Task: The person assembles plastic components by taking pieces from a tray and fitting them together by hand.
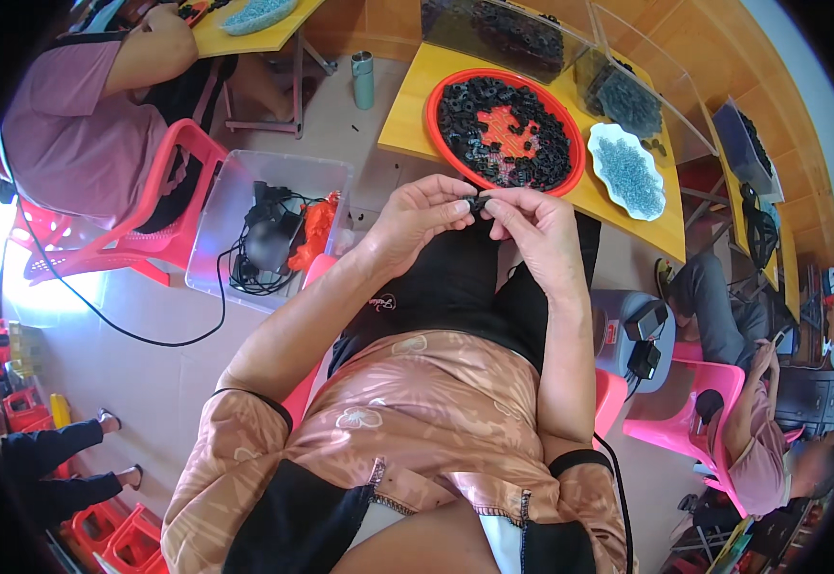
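Between my fingertips is a small black piece (477, 204), probably plastic; its exact kind is too small to make out. My left hand (423, 212) pinches it from one side and my right hand (529, 218) from the other, just off the near edge of the table. Right beyond my hands lies a round red tray (433, 122) with many small black pieces (546, 124) spread in a ring. To its right sits a white scalloped dish (661, 212) full of tiny clear bluish pieces (624, 170).
The yellow table (407, 120) also bears clear bins (627, 100) of dark parts. A clear plastic box (208, 251) with cables and an orange bag stands on the floor at left. A green bottle (363, 81) stands behind it. People sit on pink chairs (675, 402) at both sides.
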